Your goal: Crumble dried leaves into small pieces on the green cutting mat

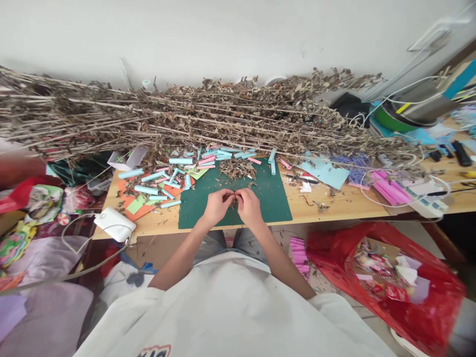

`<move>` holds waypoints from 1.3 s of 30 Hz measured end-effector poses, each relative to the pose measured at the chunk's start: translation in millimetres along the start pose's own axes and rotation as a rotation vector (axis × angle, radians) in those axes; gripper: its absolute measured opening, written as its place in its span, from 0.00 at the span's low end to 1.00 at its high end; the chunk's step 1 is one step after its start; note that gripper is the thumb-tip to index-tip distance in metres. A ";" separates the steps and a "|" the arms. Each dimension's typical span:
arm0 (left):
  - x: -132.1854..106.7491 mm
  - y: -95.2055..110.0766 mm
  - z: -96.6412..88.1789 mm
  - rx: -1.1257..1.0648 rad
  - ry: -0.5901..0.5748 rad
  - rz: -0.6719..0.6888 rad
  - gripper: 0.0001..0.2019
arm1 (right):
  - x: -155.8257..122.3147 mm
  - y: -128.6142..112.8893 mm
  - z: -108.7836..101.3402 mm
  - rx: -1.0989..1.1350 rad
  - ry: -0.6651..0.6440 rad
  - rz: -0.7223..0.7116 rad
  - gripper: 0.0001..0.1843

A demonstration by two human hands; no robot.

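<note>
My left hand (216, 205) and my right hand (248, 205) meet over the near part of a green cutting mat (275, 201). Both are closed, pinching a small clump of dried brown leaves (233, 199) between their fingertips. A loose pile of crumbled dry leaves (236, 169) lies farther back on the mat. Several rolled paper tubes (181, 161) in light blue and pink are scattered at the mat's far left. A long bundle of dried stalks (186, 116) stretches across the whole back of the wooden table (334, 203).
A white device with a cable (114, 224) sits on the table's left corner. Light blue paper sheet (324, 173), pink paper strips (388, 187) and a white power strip (427, 205) lie to the right. A red plastic bag (386, 277) of scraps stands on the floor at right.
</note>
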State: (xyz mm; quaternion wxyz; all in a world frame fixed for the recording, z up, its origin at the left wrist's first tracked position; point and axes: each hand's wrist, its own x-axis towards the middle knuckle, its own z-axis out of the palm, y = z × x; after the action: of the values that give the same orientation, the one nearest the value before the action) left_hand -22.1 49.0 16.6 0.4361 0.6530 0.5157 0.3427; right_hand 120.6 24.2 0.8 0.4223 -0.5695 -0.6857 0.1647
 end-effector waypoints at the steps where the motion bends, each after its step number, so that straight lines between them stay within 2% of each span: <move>1: -0.7 3.8 -0.8 0.086 0.000 0.047 0.08 | -0.4 -0.4 0.4 -0.019 -0.005 0.010 0.12; 3: -1.4 9.4 -2.8 0.190 -0.015 0.112 0.09 | -0.6 -1.1 0.0 0.006 -0.025 0.052 0.12; 6: -0.2 9.1 -4.8 0.148 -0.054 0.093 0.09 | 0.2 -0.3 -2.2 0.178 -0.087 0.173 0.08; 9: 3.1 2.0 -3.2 -0.099 -0.118 -0.012 0.09 | 2.5 3.0 -1.9 0.435 -0.138 0.318 0.05; 11: 5.3 -1.6 -1.0 -0.303 -0.137 -0.091 0.10 | 4.9 5.8 -0.4 0.604 -0.128 0.386 0.05; 13: 6.6 -2.5 -0.1 -0.452 -0.112 -0.161 0.12 | 7.3 8.9 0.1 0.705 -0.082 0.436 0.06; 15: 7.1 -1.4 -1.3 -0.532 -0.048 -0.212 0.13 | 8.8 12.0 -1.7 0.686 -0.013 0.470 0.07; 17: 7.2 -0.2 -3.7 -0.557 0.017 -0.241 0.14 | 8.4 15.6 -5.1 0.552 0.048 0.450 0.07; 20: 7.4 -0.9 -5.4 -0.549 0.065 -0.261 0.16 | 5.4 21.3 -7.9 0.293 0.081 0.293 0.07; 23: 8.0 -4.8 -2.4 -0.563 0.062 -0.270 0.17 | 2.4 24.5 -6.2 0.125 0.021 0.127 0.14; 26: 8.3 -8.4 1.7 -0.585 0.056 -0.280 0.19 | 1.7 20.4 -6.7 0.035 -0.038 0.075 0.16; 31: 8.0 -9.4 3.8 -0.571 0.026 -0.273 0.19 | 5.8 4.2 -16.8 0.154 -0.014 0.035 0.16; 33: 7.5 -8.9 4.1 -0.572 0.006 -0.258 0.19 | 7.9 0.2 -18.5 0.201 -0.022 0.018 0.14; 39: 4.2 -9.8 4.2 -0.513 -0.036 -0.191 0.18 | 8.5 -4.2 -16.0 0.241 0.006 0.091 0.10</move>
State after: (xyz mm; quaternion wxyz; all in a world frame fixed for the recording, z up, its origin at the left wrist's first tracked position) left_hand -21.1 53.0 5.9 0.6269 0.4755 0.4634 0.4076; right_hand 130.3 26.7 16.5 0.4821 -0.5457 -0.6329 0.2632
